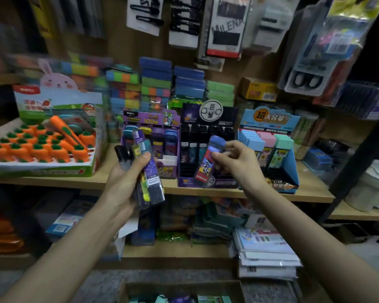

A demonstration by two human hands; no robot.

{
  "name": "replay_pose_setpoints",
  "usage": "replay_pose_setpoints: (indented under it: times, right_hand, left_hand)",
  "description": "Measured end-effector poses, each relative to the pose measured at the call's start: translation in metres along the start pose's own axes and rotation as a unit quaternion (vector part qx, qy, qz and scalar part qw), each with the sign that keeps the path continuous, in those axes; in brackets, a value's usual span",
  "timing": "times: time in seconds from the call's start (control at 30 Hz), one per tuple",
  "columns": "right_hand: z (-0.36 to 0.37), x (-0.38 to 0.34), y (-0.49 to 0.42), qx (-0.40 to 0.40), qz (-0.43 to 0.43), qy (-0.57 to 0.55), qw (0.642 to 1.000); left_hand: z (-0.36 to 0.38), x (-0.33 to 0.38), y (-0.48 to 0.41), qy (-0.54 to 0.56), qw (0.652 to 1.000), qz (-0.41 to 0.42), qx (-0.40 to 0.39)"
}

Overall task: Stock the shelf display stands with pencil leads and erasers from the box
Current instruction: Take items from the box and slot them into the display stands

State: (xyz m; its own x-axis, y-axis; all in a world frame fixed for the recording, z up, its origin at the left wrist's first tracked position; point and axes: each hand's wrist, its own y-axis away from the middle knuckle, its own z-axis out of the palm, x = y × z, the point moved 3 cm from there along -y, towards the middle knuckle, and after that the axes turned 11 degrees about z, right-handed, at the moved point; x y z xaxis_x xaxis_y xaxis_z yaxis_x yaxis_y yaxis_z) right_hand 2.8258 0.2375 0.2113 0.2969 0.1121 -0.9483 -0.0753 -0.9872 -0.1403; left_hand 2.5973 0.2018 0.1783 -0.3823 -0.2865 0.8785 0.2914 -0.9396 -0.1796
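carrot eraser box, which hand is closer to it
Left. The left hand, gripping a bundle of lead cases, is just right of the carrot eraser box; the right hand, pinching a blue-capped lead case, is farther right, before the black display stand.

The left hand (pixel 125 182) and right hand (pixel 241 166) are bare, as are both forearms (pixel 74 239).

On the shelf (pixel 311 191), a carrot-eraser tray (pixel 42 147) sits at 9 o'clock. Right of it stand the left stand (pixel 153 119), middle stand (pixel 208 127) and right stand (pixel 269 121). Stacked pads (pixel 155 84) rise behind them at 12. Before the stands, the left hand (pixel 127 178) holds a bundle of lead cases (pixel 149 169) and the right hand (pixel 239 162) a single lead case (pixel 208 160). The box (pixel 184 286) lies below at 6 o'clock.
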Motion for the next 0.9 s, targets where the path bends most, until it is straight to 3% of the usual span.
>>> replay_pose_setpoints:
  times: [0.17, 0.33, 0.53, 0.6, 0.7, 0.9]
  right_hand:
    - [0.053, -0.041, -0.029, -0.028, -0.042, -0.019, 0.999]
    - [0.079, -0.061, -0.057, 0.009, -0.150, 0.173, 0.973]
    - [0.086, -0.032, -0.075, -0.009, -0.120, 0.246, 0.962]
    - [0.088, -0.019, -0.075, 0.005, -0.132, 0.322, 0.938]
    - [0.095, -0.006, -0.073, 0.060, -0.215, 0.448, 0.865]
    - [0.100, -0.005, -0.070, 0.114, -0.236, 0.466, 0.845]
  left_hand:
    - [-0.037, 0.018, -0.001, 0.001, 0.999, 0.019, 0.033]
    - [-0.055, 0.024, -0.002, 0.016, 0.999, 0.021, 0.042]
    - [-0.057, 0.022, 0.001, 0.019, 0.999, 0.030, 0.030]
    - [-0.056, 0.020, 0.002, 0.012, 0.999, 0.028, 0.026]
    - [-0.051, 0.018, 0.003, 0.003, 0.999, 0.033, 0.015]
    - [-0.046, 0.015, 0.002, 0.002, 0.999, 0.030, 0.016]
